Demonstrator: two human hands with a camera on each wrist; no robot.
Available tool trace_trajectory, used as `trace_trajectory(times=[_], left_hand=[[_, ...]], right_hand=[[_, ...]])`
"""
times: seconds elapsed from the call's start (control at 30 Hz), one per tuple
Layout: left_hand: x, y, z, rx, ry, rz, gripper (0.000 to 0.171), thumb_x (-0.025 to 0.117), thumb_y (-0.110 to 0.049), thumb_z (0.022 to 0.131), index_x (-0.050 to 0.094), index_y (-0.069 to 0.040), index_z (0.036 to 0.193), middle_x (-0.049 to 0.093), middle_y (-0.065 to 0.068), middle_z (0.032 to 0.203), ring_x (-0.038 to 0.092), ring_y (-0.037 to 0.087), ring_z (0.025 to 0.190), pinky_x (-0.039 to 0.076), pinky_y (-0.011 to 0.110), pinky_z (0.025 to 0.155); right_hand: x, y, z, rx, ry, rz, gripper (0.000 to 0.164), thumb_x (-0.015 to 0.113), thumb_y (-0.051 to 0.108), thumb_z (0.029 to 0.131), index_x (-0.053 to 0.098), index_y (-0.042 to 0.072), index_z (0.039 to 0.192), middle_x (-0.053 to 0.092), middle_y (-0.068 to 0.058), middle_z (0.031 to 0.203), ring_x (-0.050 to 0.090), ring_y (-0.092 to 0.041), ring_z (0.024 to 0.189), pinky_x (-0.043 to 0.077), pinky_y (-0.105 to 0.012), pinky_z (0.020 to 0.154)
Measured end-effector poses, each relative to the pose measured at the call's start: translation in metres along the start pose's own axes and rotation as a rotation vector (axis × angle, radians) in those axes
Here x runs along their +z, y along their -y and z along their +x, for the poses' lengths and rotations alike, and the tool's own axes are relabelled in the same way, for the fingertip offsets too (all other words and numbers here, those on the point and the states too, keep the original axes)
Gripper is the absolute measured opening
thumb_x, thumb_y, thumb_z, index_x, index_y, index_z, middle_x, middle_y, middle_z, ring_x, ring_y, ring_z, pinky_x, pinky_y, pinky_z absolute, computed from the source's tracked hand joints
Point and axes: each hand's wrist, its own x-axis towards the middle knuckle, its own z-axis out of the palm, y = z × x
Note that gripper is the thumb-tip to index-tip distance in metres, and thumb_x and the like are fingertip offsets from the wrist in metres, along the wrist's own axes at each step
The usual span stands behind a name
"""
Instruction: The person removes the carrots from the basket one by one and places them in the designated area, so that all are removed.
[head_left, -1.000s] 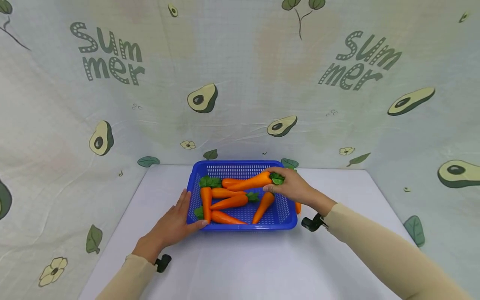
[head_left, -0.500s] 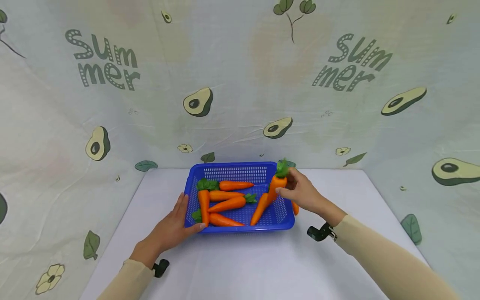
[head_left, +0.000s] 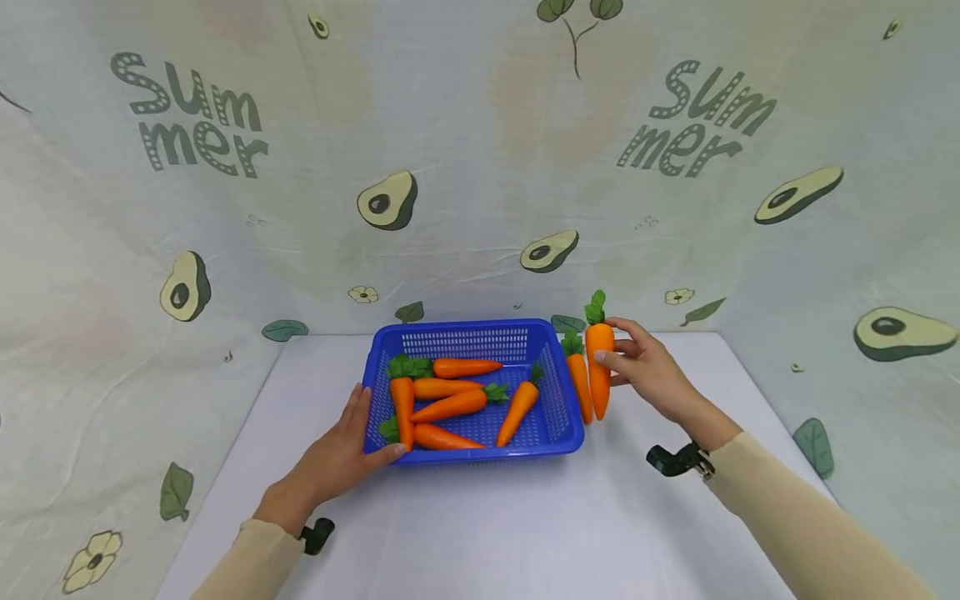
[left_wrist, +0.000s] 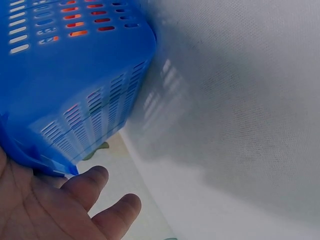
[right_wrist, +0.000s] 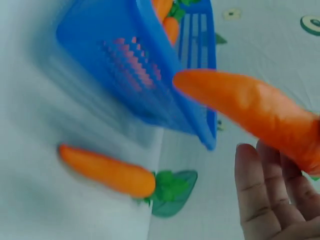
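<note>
At 3 o'clock outside the blue basket (head_left: pixel 487 455), the right hand (head_left: pixel 654 371) grips a carrot (head_left: pixel 599 385) just moved clear, beside another carrot (head_left: pixel 579 382), so we count 2 out and 6 inside, the left hand's (head_left: pixel 333 458) straight fingers touching at 9 o'clock.

Printed cloth walls (head_left: pixel 450 100) make this tabletop (head_left: pixel 480 533) a booth.

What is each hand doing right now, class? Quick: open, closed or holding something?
Left hand: open, resting against the blue basket.
Right hand: closed on a carrot, pinched between thumb and fingers.
</note>
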Motion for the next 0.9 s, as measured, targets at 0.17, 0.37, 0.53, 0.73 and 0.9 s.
trace_trajectory(times=[0.17, 0.37, 0.53, 0.73, 0.9], left_hand=[[-0.002, 0.002, -0.001, 0.018, -0.03, 0.038, 0.117, 0.051, -0.079, 0.081, -0.005, -0.011, 0.157, -0.005, 0.013, 0.165, 0.02, 0.045, 0.147, 0.029, 0.063, 0.112], [-0.002, 0.001, 0.0, 0.058, -0.08, 0.114, 0.117, 0.051, -0.08, 0.079, 0.004, -0.006, 0.157, 0.006, 0.017, 0.165, 0.01, 0.039, 0.151, 0.012, 0.062, 0.119], [-0.003, 0.001, -0.001, 0.06, -0.069, 0.145, 0.116, 0.051, -0.08, 0.079, 0.008, -0.005, 0.157, 0.008, 0.017, 0.164, 0.01, 0.038, 0.151, 0.012, 0.062, 0.119], [-0.002, 0.001, -0.001, 0.037, -0.062, 0.138, 0.117, 0.052, -0.08, 0.079, 0.004, -0.009, 0.158, 0.005, 0.015, 0.165, 0.012, 0.037, 0.151, 0.013, 0.061, 0.12], [0.0, 0.0, 0.002, 0.045, -0.066, 0.105, 0.117, 0.053, -0.079, 0.079, 0.002, -0.008, 0.158, 0.004, 0.015, 0.165, 0.015, 0.038, 0.15, 0.014, 0.061, 0.119]], right_hand=[[-0.012, -0.008, 0.004, 0.044, -0.056, -0.203, 0.07, 0.068, 0.032, 0.093, 0.031, 0.018, 0.151, 0.054, -0.027, 0.132, 0.067, -0.037, 0.101, 0.061, -0.042, 0.072], [-0.022, -0.029, 0.016, 0.183, 0.04, -0.204, 0.072, 0.066, 0.019, 0.092, 0.026, 0.008, 0.151, 0.045, -0.033, 0.137, 0.066, -0.039, 0.103, 0.061, -0.044, 0.074], [-0.019, -0.058, 0.032, 0.259, 0.063, -0.179, 0.073, 0.067, 0.024, 0.093, 0.025, 0.01, 0.152, 0.045, -0.033, 0.136, 0.068, -0.032, 0.096, 0.062, -0.041, 0.071], [-0.014, -0.086, 0.053, 0.296, 0.067, -0.2, 0.072, 0.067, 0.025, 0.093, 0.027, 0.012, 0.152, 0.051, -0.03, 0.13, 0.067, -0.029, 0.092, 0.062, -0.039, 0.068], [-0.01, -0.1, 0.064, 0.326, 0.065, -0.223, 0.071, 0.069, 0.024, 0.091, 0.03, 0.012, 0.15, 0.051, -0.028, 0.129, 0.065, -0.029, 0.092, 0.062, -0.039, 0.069]])
